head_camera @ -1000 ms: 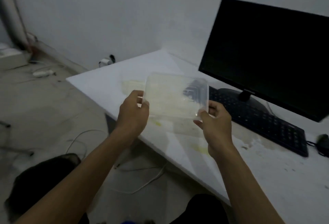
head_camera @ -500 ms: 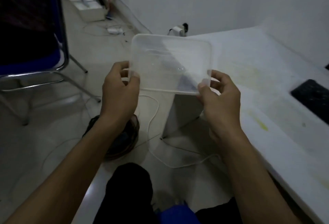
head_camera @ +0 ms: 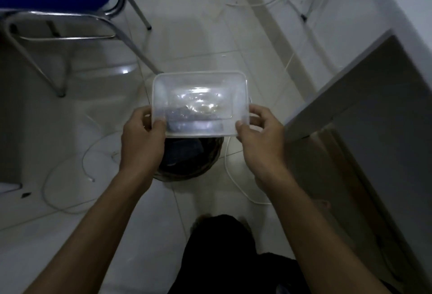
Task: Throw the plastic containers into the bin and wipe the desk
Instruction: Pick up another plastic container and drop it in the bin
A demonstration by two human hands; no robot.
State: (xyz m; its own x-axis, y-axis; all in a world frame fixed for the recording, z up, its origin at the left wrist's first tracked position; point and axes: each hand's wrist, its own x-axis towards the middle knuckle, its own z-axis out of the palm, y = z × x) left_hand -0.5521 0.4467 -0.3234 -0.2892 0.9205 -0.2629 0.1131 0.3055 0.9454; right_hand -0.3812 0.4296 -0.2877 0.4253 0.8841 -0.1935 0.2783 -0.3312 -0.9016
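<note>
plastic container (head_camera: 199, 104), long axis left-right, above bin (head_camera: 194, 158)

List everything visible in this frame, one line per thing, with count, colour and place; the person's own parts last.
plastic container: one, clear, held over the bin
bin: one, dark, on the floor below the container
desk: one, white, at right
chair: one, blue seat with metal legs, upper left
cables: several, white, on the floor
floor: light tiles
left hand: grips the container's left edge
right hand: grips the container's right edge
legs: dark clothing, bottom centre
</note>
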